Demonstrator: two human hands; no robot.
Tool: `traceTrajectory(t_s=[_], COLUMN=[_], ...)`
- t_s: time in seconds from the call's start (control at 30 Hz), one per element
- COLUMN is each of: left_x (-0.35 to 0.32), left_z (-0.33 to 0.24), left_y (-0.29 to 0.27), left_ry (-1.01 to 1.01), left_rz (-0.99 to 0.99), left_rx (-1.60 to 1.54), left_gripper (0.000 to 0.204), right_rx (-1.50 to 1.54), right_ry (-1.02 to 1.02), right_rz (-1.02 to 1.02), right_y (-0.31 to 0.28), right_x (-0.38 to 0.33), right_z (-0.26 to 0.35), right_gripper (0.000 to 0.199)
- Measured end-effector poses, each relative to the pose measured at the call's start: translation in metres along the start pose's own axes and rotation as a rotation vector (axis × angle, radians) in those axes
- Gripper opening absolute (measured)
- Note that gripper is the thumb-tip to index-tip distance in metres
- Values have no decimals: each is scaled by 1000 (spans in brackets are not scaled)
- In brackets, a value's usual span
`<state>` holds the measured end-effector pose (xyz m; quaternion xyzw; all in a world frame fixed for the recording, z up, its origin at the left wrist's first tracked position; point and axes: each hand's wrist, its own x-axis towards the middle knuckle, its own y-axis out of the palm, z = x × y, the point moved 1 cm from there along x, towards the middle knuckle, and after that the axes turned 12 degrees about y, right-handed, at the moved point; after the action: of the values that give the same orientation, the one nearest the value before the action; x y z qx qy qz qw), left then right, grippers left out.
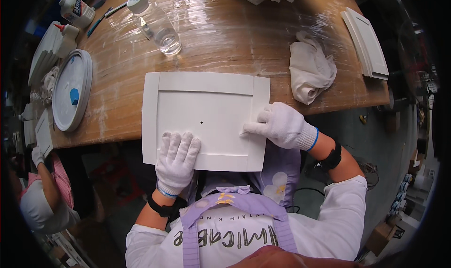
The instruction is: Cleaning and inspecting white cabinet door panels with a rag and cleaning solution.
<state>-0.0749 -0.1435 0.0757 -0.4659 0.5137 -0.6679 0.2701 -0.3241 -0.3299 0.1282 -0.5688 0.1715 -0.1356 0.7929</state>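
Observation:
A white rectangular panel (206, 103) with a raised border and a small dark hole in its middle lies at the near edge of the wooden table (225, 38), partly overhanging it. My left hand (177, 161), in a white glove, lies flat on the panel's lower left part. My right hand (281, 124), also gloved, presses its fingertips on the panel's right border strip near the inner edge. Neither hand grips anything.
A crumpled white cloth (310, 71) lies to the right, a clear plastic bottle (156, 24) behind the panel. White panels are stacked at the right edge (369, 42). A round white lid (71, 89) and glue bottles (77, 11) sit left. Another person's gloved hand (37, 156) is at lower left.

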Motion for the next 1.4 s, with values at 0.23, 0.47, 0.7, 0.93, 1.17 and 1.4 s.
traceTrajectory(t_s=[0.23, 0.47, 0.7, 0.93, 1.17, 1.4], left_x=[0, 3, 3, 6, -11, -61], left_z=[-2, 0, -1, -2, 9, 33], left_y=[2, 1, 0, -3, -24, -19], left_ry=[-12, 8, -13, -36, -202, -643], left_rz=[12, -22, -31, -111, -30, -259], left_rx=[-23, -12, -27, -56, 38, -265], left_gripper=[41, 40, 38, 39, 47, 64], right_rx=[141, -166, -138, 283, -357, -547], right_ry=[316, 659, 450, 589, 688, 1073], right_rz=[-531, -647, -372, -726, -714, -439], right_y=[1, 10, 12, -6, -61, -43], right_x=[14, 10, 11, 77, 102, -7], right_z=[-30, -60, -20, -42, -51, -103], right_gripper=[31, 21, 25, 29, 40, 59])
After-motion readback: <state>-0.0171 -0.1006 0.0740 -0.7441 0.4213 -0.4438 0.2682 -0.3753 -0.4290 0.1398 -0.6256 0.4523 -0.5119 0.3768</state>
